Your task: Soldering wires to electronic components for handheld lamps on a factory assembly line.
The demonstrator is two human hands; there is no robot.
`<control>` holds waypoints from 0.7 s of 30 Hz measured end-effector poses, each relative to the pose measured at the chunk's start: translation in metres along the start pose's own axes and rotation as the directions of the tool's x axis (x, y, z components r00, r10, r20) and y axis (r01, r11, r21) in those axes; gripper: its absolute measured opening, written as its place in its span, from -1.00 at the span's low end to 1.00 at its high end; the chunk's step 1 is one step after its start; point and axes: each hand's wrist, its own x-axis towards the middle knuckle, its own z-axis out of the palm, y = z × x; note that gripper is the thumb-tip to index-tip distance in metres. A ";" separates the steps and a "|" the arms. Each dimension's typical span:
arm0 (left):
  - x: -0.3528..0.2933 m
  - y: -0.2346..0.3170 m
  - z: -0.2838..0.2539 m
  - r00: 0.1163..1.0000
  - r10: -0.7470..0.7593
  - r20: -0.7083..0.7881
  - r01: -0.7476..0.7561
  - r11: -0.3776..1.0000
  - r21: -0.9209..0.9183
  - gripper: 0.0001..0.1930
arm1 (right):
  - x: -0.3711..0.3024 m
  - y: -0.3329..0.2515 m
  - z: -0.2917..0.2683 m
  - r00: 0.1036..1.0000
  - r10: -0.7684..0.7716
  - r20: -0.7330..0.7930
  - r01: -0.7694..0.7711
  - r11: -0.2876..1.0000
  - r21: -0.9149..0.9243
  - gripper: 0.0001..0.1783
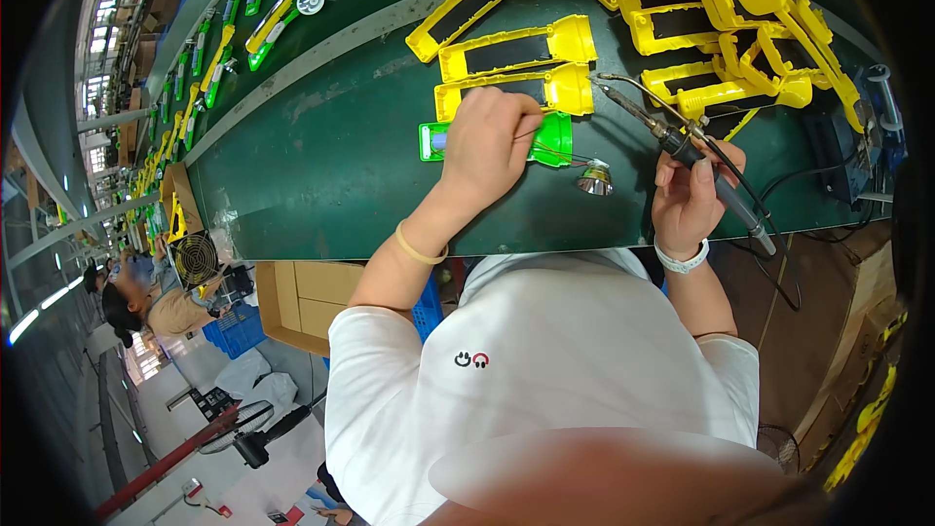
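My left hand (492,141) is closed in a pinch over a green plastic housing (553,139), hiding its middle. What the fingertips hold I cannot make out. Thin red and dark wires run from the housing to a shiny lamp reflector (595,178) lying on the table beside it. A blue part (438,141) shows inside the housing's left end. My right hand (693,197) grips a soldering iron (682,148) with a thin metal tube along it. Its tip points up and left, apart from the housing, near the end of the closest yellow housing (567,90).
Two more yellow housings (511,52) (467,8) lie beyond. A heap of yellow housings (721,15) fills the far right. A metal strip (321,52) crosses the green table (321,185); green-yellow assemblies (280,19) lie past it. A black cable (794,273) hangs right. Another person (175,310) is at left.
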 end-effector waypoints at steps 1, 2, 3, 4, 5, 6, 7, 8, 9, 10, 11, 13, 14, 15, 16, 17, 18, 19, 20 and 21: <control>0.002 -0.001 0.002 0.992 0.005 -0.124 -0.002 1.000 0.024 -0.87 | 0.000 0.001 -0.002 1.000 0.008 0.010 -0.008 1.000 0.001 -0.74; 0.004 -0.003 0.003 0.969 0.012 -0.247 -0.001 0.999 0.048 -0.89 | 0.000 0.001 -0.003 1.000 0.016 0.021 -0.017 1.000 0.001 -0.74; 0.006 -0.005 0.005 0.964 0.014 -0.265 -0.003 0.999 0.044 -0.91 | 0.000 0.001 -0.002 1.000 0.018 0.021 -0.018 1.000 -0.003 -0.74; 0.006 -0.004 0.003 0.964 0.012 -0.265 -0.001 0.999 0.041 -0.91 | 0.000 -0.001 -0.001 0.999 0.050 0.017 -0.050 0.999 0.008 -0.74; 0.005 -0.003 0.000 0.989 -0.072 -0.129 0.065 0.996 -0.063 -0.91 | 0.001 -0.003 0.000 0.997 0.082 0.013 -0.083 0.996 0.019 -0.74; 0.004 -0.002 -0.004 0.990 -0.143 0.015 0.144 0.977 -0.155 -0.90 | 0.002 -0.005 0.000 0.996 0.084 0.015 -0.084 0.996 0.016 -0.74; 0.004 -0.003 -0.006 0.992 -0.114 0.047 0.120 0.978 -0.170 -0.91 | 0.003 -0.009 -0.001 0.992 0.121 0.040 -0.121 0.993 -0.008 -0.74; 0.003 -0.005 -0.008 0.992 -0.116 0.045 0.122 0.977 -0.172 -0.91 | 0.005 -0.013 -0.001 0.985 0.158 0.065 -0.156 0.987 -0.034 -0.75; 0.001 -0.007 -0.009 0.993 -0.095 0.077 0.107 0.979 -0.171 -0.92 | 0.008 -0.019 0.001 0.977 0.198 0.077 -0.190 0.977 -0.095 -0.74; 0.000 -0.008 -0.010 0.991 -0.073 0.108 0.091 0.981 -0.170 -0.93 | 0.010 -0.021 0.001 0.977 0.200 0.079 -0.192 0.976 -0.099 -0.74; 0.000 -0.008 -0.011 0.991 -0.076 0.106 0.094 0.980 -0.173 -0.93 | 0.013 -0.022 0.001 0.963 0.218 0.156 -0.191 0.966 -0.172 -0.75; 0.003 -0.005 -0.013 0.992 -0.025 0.123 0.039 0.993 -0.108 -0.91 | 0.019 -0.017 0.000 0.931 0.259 0.257 -0.194 0.948 -0.253 -0.75; 0.004 -0.006 -0.014 0.992 -0.028 0.120 0.041 0.993 -0.109 -0.91 | 0.021 -0.015 0.000 0.917 0.297 0.266 -0.218 0.932 -0.291 -0.76; 0.005 -0.006 -0.014 0.990 -0.016 0.142 0.029 0.995 -0.090 -0.91 | 0.023 -0.013 0.000 0.902 0.335 0.272 -0.239 0.913 -0.331 -0.76; 0.005 -0.006 -0.015 0.986 -0.005 0.164 0.017 0.997 -0.072 -0.90 | 0.025 -0.012 -0.003 0.878 0.366 0.309 -0.250 0.900 -0.357 -0.75; 0.006 -0.006 -0.015 0.987 -0.006 0.161 0.018 0.997 -0.074 -0.90 | 0.027 -0.010 -0.005 0.877 0.366 0.310 -0.248 0.899 -0.360 -0.75; 0.007 -0.004 -0.016 0.985 0.007 0.172 0.002 0.999 -0.050 -0.90 | 0.027 -0.006 -0.007 0.873 0.346 0.343 -0.193 0.892 -0.409 -0.75; 0.008 -0.003 -0.016 0.983 0.019 0.185 -0.015 1.000 -0.026 -0.91 | 0.027 -0.003 -0.007 0.866 0.327 0.377 -0.135 0.880 -0.455 -0.74; 0.008 -0.002 -0.016 0.983 0.017 0.183 -0.012 1.000 -0.025 -0.91 | 0.028 -0.002 -0.008 0.865 0.328 0.379 -0.135 0.881 -0.454 -0.74; 0.009 -0.001 -0.016 0.982 0.021 0.189 -0.018 1.000 -0.017 -0.91 | 0.027 -0.001 -0.007 0.860 0.355 0.367 -0.168 0.875 -0.454 -0.74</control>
